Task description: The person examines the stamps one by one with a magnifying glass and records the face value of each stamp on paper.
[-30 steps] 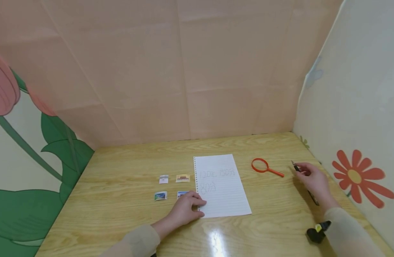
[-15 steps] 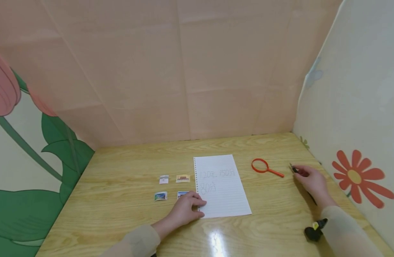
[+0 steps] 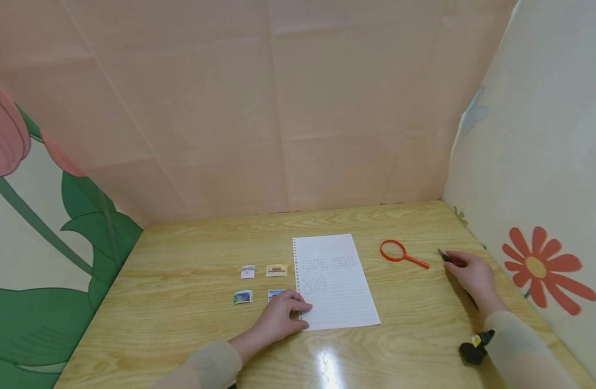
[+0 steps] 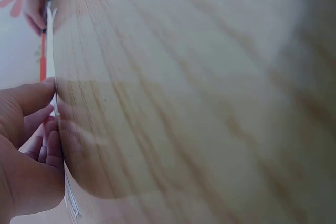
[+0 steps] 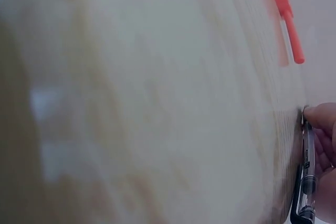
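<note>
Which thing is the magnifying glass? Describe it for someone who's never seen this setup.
On the wooden table, find the white lined paper near the middle. Go right from it; the magnifying glass lies between the paper and the person's right hand. Unlike its neighbours, it is bright red: a ring with a straight handle pointing toward that hand.

The counter (image 3: 181, 286), shared by all views, is faced downward from the head and skimmed closely from each wrist.
</note>
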Action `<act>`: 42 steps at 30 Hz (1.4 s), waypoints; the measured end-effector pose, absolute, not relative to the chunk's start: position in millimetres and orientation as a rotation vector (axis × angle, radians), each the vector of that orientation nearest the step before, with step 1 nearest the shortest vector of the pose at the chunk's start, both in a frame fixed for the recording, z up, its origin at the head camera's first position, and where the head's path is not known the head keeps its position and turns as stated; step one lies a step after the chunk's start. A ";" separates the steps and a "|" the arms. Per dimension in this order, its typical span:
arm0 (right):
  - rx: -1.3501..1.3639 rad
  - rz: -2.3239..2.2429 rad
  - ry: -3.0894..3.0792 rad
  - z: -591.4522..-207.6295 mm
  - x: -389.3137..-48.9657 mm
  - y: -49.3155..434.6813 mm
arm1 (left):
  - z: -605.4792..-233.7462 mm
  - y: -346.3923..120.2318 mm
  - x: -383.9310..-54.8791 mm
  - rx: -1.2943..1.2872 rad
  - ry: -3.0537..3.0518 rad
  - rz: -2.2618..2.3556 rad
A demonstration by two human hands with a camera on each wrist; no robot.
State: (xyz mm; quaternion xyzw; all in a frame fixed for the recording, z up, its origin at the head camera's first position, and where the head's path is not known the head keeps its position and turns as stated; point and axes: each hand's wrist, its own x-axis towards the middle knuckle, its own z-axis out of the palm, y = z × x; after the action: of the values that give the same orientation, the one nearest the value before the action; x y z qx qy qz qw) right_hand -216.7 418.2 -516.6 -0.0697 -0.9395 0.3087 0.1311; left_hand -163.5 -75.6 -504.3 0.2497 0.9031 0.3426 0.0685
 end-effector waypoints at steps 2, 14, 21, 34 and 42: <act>-0.204 0.897 -2.726 -516.7 -216.9 417.7 | -504.0 -75.7 -163.4 0.754 2.719 1.031; -0.114 0.876 -2.710 -504.8 -216.3 408.5 | -504.6 -75.9 -163.3 0.789 2.732 1.028; 0.007 0.917 -2.675 -492.9 -219.0 392.6 | -505.3 -75.7 -164.3 0.757 2.727 1.022; 0.166 1.080 -2.686 -501.3 -226.9 361.4 | -506.1 -74.4 -164.7 0.742 2.720 1.016; 0.181 1.063 -2.722 -506.6 -230.9 358.5 | -505.8 -74.7 -164.6 0.743 2.728 1.014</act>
State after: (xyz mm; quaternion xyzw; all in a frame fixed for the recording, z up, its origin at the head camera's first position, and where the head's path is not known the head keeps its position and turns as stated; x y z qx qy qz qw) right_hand -230.9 358.5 -506.6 0.0616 -0.9243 0.3611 0.1066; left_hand -164.6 -74.7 -505.8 0.2468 0.9060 0.3369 0.0689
